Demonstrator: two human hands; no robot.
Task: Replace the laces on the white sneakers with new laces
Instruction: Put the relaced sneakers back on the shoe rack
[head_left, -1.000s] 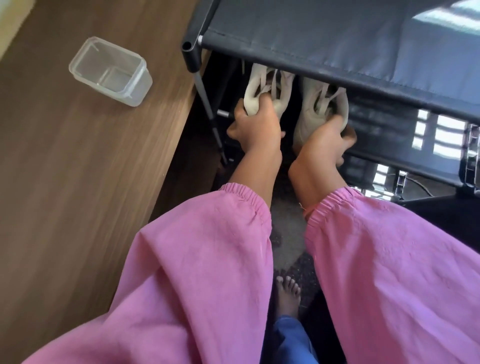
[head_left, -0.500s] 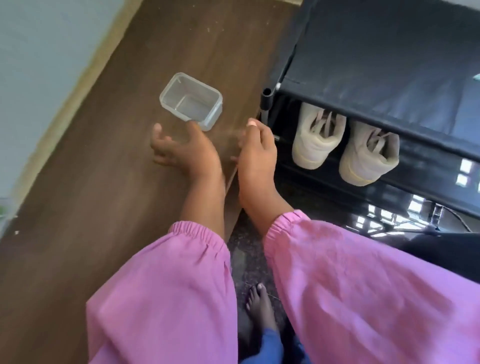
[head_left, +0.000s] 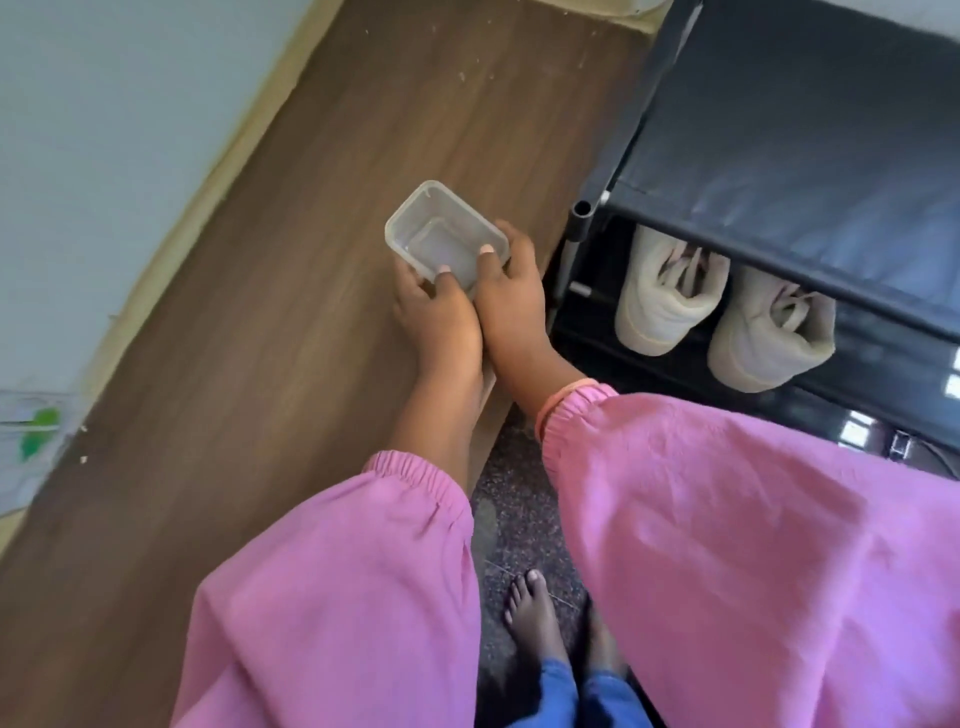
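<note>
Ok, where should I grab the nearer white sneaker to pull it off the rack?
Take the nearer white sneaker by its heel collar, coming from the rack's open front: the heel faces out, the shelf above covers its toe.

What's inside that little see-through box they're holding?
The clear plastic container looks empty; its bare bottom shows through. The left hand and right hand grip its near side, thumbs over the rim, so that near corner is covered.
</note>
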